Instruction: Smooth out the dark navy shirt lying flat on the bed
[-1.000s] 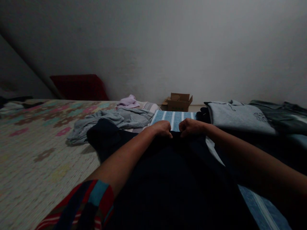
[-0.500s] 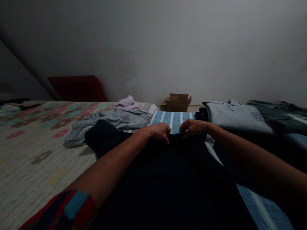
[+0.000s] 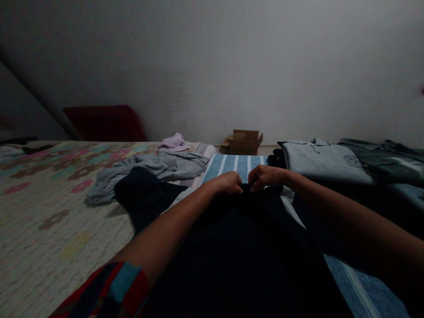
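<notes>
Beyond the dark garment [image 3: 238, 247], grey shirt [image 3: 159, 170], cardboard box [image 3: 244, 142]

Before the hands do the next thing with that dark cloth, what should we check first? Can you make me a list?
1. Left hand gripping the dark garment: ok, fingers curled on its far edge.
2. Right hand gripping the same edge: ok, close beside the left hand.
3. Garment lying flat: not ok, a dark flap bunches out at the left.
4. Blue striped cloth underneath lying smooth: ok where it shows.
5. Grey folded shirt out of the way: ok, it lies apart on the right.
6. Which part of the garment the hands hold: cannot tell, too dark.
</notes>
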Tool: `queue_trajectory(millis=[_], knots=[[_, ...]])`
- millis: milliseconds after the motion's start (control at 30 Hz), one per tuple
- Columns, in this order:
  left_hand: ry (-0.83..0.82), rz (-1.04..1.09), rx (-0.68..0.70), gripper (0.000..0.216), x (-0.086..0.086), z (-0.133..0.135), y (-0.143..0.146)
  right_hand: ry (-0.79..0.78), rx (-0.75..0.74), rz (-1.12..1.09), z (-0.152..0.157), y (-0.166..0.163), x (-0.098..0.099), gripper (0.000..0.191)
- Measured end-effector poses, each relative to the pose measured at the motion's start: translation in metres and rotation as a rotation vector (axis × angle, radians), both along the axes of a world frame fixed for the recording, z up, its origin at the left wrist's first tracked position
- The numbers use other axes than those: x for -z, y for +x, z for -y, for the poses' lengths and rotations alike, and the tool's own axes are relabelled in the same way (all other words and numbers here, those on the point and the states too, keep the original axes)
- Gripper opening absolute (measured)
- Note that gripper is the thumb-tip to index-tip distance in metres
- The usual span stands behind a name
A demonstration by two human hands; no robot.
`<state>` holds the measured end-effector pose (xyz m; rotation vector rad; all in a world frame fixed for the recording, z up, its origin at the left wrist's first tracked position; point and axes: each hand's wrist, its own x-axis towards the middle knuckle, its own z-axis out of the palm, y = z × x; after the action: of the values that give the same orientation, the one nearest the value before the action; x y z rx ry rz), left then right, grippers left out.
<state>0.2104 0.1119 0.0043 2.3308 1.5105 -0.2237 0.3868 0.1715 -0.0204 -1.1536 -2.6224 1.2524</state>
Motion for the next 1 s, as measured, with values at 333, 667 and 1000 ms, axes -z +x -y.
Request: queue_trajectory(millis=[333, 667, 1000], knots=[[0.054, 0.076, -0.015, 0.011, 0.004, -0.003, -0.007, -0.046, 0.003, 0.0, -0.003, 0.0, -0.004, 0.01], [-0.083, 0.154, 0.016, 0.043, -0.004, -0.017, -0.006, 0.023, 0.015, -0.022, -0.007, -0.001, -0.007, 0.015], [0.146, 0.242, 0.058, 0.036, 0.006, -0.016, -0.004, 0.075, 0.051, -0.007, -0.009, 0.003, -0.008, 0.018]])
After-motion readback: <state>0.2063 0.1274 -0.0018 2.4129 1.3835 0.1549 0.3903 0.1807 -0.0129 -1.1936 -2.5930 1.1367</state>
